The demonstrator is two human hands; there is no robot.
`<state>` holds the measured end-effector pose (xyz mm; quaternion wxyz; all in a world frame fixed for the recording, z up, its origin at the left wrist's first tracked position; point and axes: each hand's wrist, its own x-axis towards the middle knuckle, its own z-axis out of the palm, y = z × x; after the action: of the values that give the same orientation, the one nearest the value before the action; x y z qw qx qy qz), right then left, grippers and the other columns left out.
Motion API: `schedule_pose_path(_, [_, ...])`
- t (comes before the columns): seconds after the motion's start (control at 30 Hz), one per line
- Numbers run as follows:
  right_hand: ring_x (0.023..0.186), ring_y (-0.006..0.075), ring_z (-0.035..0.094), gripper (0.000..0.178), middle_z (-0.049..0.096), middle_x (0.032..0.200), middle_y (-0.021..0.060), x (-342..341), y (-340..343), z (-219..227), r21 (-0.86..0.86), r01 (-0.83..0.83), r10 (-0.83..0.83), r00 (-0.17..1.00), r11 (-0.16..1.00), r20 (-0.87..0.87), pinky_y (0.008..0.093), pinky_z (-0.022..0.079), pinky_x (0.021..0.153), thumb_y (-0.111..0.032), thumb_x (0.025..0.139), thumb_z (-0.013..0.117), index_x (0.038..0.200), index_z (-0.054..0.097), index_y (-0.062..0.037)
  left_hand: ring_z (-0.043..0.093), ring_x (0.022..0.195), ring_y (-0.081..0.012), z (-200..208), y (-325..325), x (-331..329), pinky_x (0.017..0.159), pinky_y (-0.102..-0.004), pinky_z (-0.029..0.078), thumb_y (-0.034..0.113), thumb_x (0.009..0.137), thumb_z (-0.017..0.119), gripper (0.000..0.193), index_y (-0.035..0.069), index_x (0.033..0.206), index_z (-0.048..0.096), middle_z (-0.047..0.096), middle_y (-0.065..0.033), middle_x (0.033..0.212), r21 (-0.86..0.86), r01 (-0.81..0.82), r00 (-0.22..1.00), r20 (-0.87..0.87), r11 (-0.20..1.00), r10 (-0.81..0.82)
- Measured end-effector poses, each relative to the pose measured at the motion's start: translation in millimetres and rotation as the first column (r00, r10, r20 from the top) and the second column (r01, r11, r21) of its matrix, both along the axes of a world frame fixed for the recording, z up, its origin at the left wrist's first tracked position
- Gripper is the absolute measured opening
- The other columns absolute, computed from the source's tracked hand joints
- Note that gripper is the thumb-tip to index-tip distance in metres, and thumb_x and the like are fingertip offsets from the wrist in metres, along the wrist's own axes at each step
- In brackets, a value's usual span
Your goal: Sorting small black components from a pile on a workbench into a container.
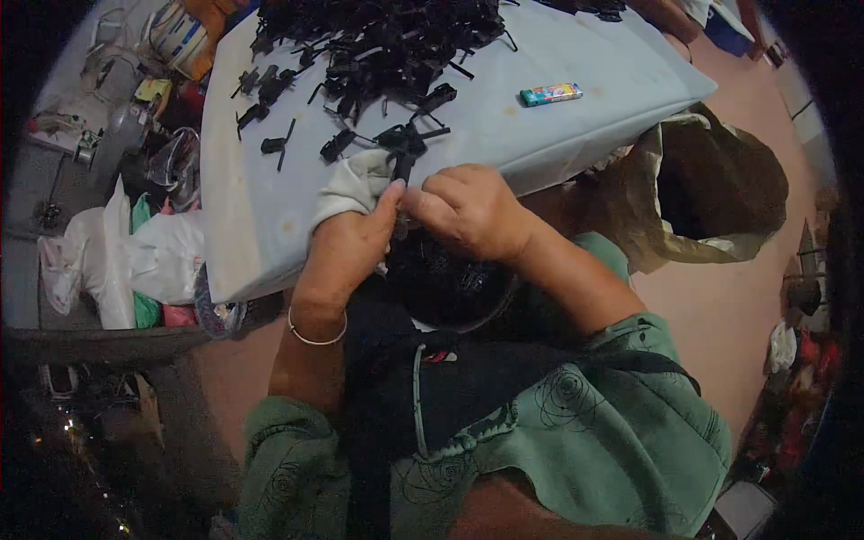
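Centrally, upper frame: worktop (256, 211), pale-covered. Upper centre, upon it: heap of black parts (387, 40). Mid-frame: right hand (472, 211), angled inward, fingers curled, apparently pinching the lower end of one black piece (404, 168), just below the heap; left hand (349, 247), thumb pressed to that piece, fingers hidden by white cloth (355, 184). Step, presumably: two-handed handling of this piece; next move likely calls for steady left support, fine right-finger control.
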<state>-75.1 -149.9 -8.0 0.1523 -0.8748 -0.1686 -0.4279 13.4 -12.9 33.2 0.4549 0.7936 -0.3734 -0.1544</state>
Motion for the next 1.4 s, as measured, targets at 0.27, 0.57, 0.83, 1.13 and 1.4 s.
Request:
schedule_pose_path(0.27, [0.051,0.0184,0.050,0.015,0.051,0.062,0.0082,10,0,-10,0.543,0.043,-0.004,0.997,0.839,-0.073,0.0289,0.040,0.047,-0.012,0.072,0.065,0.079,0.054,-0.0035,0.051,0.061,-0.0092,-1,-5,-2,0.052,-0.0222,0.044,0.004,0.082,0.052,0.031,0.001,0.111,0.043,0.054,-0.0055,0.081,-0.191,0.003,0.947,-0.315,0.982,-0.064])
schedule_pose_path(0.57, [0.055,0.0082,0.039,0.026,0.043,0.056,0.0046,7,2,4,0.759,0.109,0.209,0.927,0.642,-0.310,0.0260,0.036,0.048,-0.021,0.084,0.055,0.070,0.050,0.0005,0.051,0.059,-0.0081,-17,-3,-6,0.049,-0.0221,0.043,0.003,0.081,0.052,0.027,0.001,0.106,0.045,0.054,-0.0054,0.082,-0.218,-0.037,0.984,-0.181,0.975,-0.003])
schedule_pose_path(0.83, [0.050,0.0252,0.049,0.028,0.049,0.058,0.0195,8,21,-1,0.831,0.153,0.246,0.913,0.535,-0.326,0.0369,0.039,0.050,-0.021,0.086,0.048,0.069,0.051,0.0012,0.054,0.068,-0.0114,-29,-2,-5,0.058,-0.0236,0.045,0.001,0.079,0.051,0.024,0.000,0.103,0.048,0.054,-0.0079,0.082,-0.276,0.146,0.893,0.449,0.950,-0.007])
schedule_pose_path(1.13, [0.058,0.0152,0.050,0.019,0.054,0.064,0.0122,2,5,8,0.750,0.051,0.274,0.913,0.660,-0.303,0.0297,0.042,0.054,-0.017,0.084,0.053,0.081,0.056,0.0012,0.053,0.062,-0.0104,-5,0,-3,0.054,-0.0225,0.043,0.005,0.083,0.050,0.024,0.001,0.106,0.045,0.054,-0.0064,0.081,-0.245,0.032,0.975,-0.207,0.969,-0.084])
schedule_pose_path(1.4, [0.063,0.0235,0.057,0.017,0.058,0.071,0.0152,12,-13,-12,0.507,0.084,0.127,0.922,0.858,-0.367,0.0309,0.044,0.058,-0.014,0.080,0.058,0.089,0.058,-0.0004,0.048,0.058,-0.0074,-17,0,3,0.052,-0.0205,0.040,0.011,0.086,0.049,0.026,0.003,0.110,0.045,0.054,-0.0028,0.081,-0.473,-0.176,0.877,-0.474,0.864,-0.080])
